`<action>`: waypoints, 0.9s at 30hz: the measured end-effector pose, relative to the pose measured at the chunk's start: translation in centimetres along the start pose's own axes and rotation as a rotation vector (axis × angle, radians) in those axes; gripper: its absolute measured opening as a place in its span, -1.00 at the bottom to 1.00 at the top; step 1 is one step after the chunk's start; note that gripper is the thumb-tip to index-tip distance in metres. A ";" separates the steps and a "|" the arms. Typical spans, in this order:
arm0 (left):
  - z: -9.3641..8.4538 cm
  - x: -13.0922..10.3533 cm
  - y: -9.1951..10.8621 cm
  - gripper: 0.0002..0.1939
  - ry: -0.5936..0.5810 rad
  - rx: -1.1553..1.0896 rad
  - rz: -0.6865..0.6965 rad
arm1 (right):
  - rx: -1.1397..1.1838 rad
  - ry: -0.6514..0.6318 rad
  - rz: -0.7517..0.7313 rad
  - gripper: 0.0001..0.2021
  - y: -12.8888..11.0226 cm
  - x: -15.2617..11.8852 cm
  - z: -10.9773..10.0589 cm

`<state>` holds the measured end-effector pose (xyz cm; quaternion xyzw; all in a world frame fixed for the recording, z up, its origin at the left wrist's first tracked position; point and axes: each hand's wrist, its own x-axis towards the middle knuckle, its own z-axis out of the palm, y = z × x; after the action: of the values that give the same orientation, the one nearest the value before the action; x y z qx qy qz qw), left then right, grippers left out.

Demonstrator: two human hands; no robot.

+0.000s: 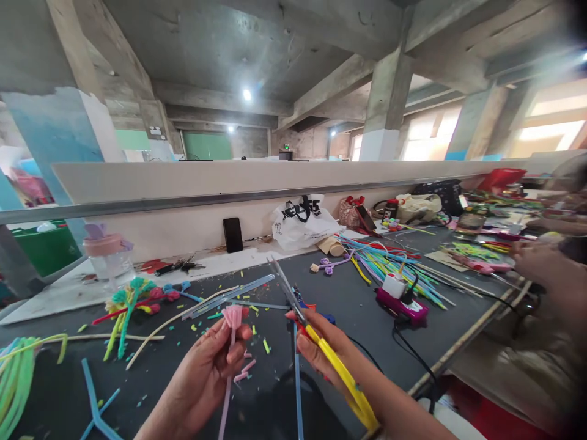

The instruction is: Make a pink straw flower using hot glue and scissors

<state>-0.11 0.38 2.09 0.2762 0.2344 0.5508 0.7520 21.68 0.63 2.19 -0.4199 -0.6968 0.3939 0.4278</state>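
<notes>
In my left hand (pixel 204 363) is a pink pipe-cleaner flower (pixel 233 316), its fan-shaped head upright between thumb and fingers and its pale stem running down below. My right hand (pixel 332 345) is closed around a pair of scissors (pixel 342 370) with yellow handles. Their metal blades point up and to the left, a little to the right of the flower and apart from it. Short pink clippings (pixel 245 371) lie on the dark table under my left hand. A blue pipe cleaner (pixel 298 385) lies between my two hands.
Finished flowers (pixel 132 299) and pipe-cleaner bundles (pixel 18 379) are at left. A long bundle (pixel 367 256) lies at back right, near a purple power strip (pixel 408 307) with cords. A phone (pixel 232 235) leans on the partition. Another person's hand (pixel 536 263) is at the right.
</notes>
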 end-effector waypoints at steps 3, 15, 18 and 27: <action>-0.6 0.6 0.0 -0.83 0.133 0.030 -0.034 | -0.389 0.046 -0.014 -0.51 -2.9 2.0 -2.3; -0.8 0.6 0.5 -0.76 0.044 -0.027 0.049 | -0.470 0.005 -0.049 -0.53 -4.9 1.4 2.2; -0.5 0.5 0.4 -0.77 0.060 -0.004 0.059 | -0.434 0.022 -0.056 -0.54 -3.3 0.2 3.0; -0.2 0.3 0.2 -0.73 0.182 0.118 0.053 | -0.399 0.126 -0.025 -0.55 0.8 -0.7 2.8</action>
<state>-0.29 0.77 2.10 0.2751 0.3264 0.5784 0.6951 19.50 -0.26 0.41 -0.5117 -0.7379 0.2155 0.3837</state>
